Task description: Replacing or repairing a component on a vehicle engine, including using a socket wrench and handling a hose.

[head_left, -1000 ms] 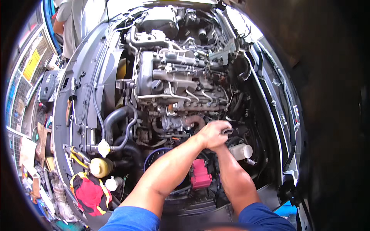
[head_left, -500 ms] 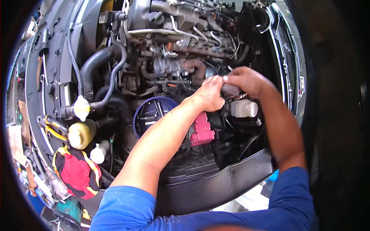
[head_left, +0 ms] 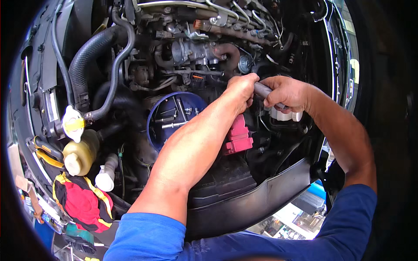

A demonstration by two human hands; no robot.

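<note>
Both of my hands are over the right side of an open car engine bay. A short, dark grey tube like a rubber hose [head_left: 262, 90] shows between them. My left hand [head_left: 242, 90] is closed around its left end. My right hand [head_left: 287, 93] is wrapped around the other end, thumb along the tube. What the left fist covers cannot be seen. Below my left wrist is a pink-red plastic terminal cover [head_left: 238, 137] on the black battery [head_left: 224, 179]. A white reservoir [head_left: 285, 115] is partly hidden under my right hand.
A blue round bowl [head_left: 150, 126] with sockets and small tools sits left of my left forearm. At left are a radiator cap [head_left: 73, 123], a yellowed reservoir [head_left: 82, 153], pliers [head_left: 48, 152] and a red-and-black cloth item [head_left: 82, 202]. The engine [head_left: 191, 52] fills the far side.
My view has shifted, so the engine bay sits differently in the picture. My right hand has moved from thumb-side contact near the left fist to a full grip on the tube, which shows more.
</note>
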